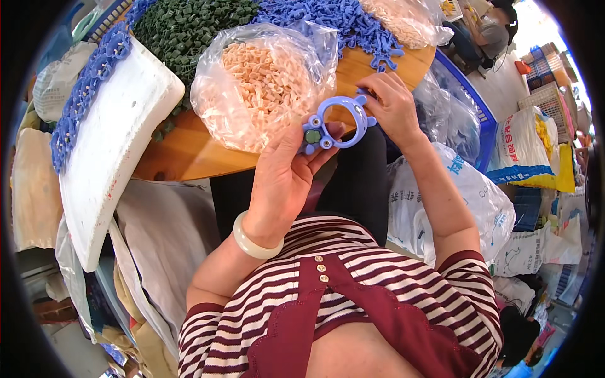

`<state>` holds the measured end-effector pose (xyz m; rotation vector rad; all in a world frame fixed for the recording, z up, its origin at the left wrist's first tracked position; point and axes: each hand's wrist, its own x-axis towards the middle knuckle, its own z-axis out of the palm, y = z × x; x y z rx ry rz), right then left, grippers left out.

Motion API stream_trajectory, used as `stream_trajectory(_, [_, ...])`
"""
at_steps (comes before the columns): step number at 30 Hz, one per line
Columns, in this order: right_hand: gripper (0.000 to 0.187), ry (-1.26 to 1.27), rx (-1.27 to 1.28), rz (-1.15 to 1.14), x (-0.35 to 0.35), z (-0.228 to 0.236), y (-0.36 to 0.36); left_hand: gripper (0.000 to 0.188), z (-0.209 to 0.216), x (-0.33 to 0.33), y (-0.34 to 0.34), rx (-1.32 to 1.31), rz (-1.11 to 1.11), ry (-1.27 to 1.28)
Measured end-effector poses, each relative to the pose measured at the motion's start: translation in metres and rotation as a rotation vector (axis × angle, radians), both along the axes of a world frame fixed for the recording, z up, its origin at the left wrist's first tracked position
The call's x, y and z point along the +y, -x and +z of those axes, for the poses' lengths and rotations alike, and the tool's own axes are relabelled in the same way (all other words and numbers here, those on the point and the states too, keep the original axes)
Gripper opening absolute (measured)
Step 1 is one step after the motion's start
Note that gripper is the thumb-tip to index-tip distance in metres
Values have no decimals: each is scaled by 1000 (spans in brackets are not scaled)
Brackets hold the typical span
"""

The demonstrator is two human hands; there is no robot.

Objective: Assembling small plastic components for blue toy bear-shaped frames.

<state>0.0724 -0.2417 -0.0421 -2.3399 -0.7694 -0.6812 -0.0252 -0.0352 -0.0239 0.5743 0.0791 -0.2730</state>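
My left hand (283,170) is closed round the lower end of a blue plastic ring-shaped toy part (362,140), held up over my lap at the table edge. The part has a round open ring with small ear-like knobs, metal-coloured round spots and a green piece (312,137) set in its lower end. Just beyond the ring, my right hand (394,107) has its thumb and fingers pinched together near the upper knob. Whatever lies in that pinch is too small to make out. Past my left hand stands a clear plastic bag (208,88) full of peach-coloured small pieces (265,82).
Heaps of dark green pieces (189,28) and blue pieces (315,16) lie on the wooden table (189,154). A white foam board (120,132) leans at the left with blue parts (88,88) along its edge. At right are a blue crate (485,135) and plastic bags (441,201).
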Motion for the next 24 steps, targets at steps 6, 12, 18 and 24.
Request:
stream_trajectory(6, [21, -85, 11, 5, 1, -7, -5, 33, -4, 0, 0, 9, -7, -6])
stream_trajectory(12, [27, -16, 32, 38, 1, 0, -5, 35, -4, 4, 4, 4, 37, -22])
stream_trajectory(18, [28, 49, 99, -57, -11, 1, 8, 36, -7, 5, 4, -2, 15, -17])
stream_trajectory(24, [24, -71, 109, 2, -9, 5, 8, 35, -5, 5, 3, -4, 16, 12])
